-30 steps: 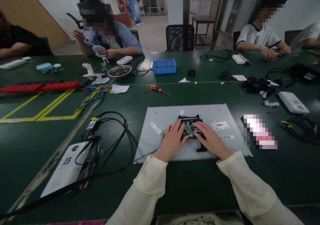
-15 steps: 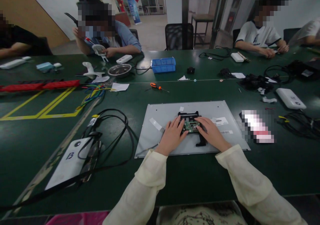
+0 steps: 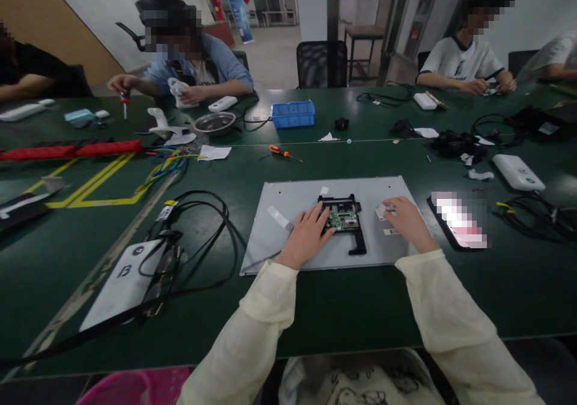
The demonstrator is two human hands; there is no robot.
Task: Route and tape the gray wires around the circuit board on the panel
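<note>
A flat grey metal panel (image 3: 279,200) lies on the table in front of me. On its middle sits a black plastic bracket (image 3: 358,246) around a green circuit board (image 3: 345,220). My left hand (image 3: 306,234) rests with fingers stretched out on the left side of the bracket and board. To the right, my right hand (image 3: 408,222) is over the panel, thumb and fingers drawn together at a white label (image 3: 381,213). Whatever those fingertips pinch is too small to make out. A strip of clear tape (image 3: 278,217) sticks to the panel left of the bracket.
A phone (image 3: 460,222) lies right of the panel, a white power bank with cables (image 3: 128,282) left. Beyond are an orange screwdriver (image 3: 285,152), a blue basket (image 3: 293,115) and a metal bowl (image 3: 215,124). Co-workers sit across the table, one holding a red-handled screwdriver (image 3: 125,98).
My right hand has left the circuit board and moved right to the label on the panel. The left hand stays at the bracket. Across the table, a co-worker's screwdriver hand has lowered.
</note>
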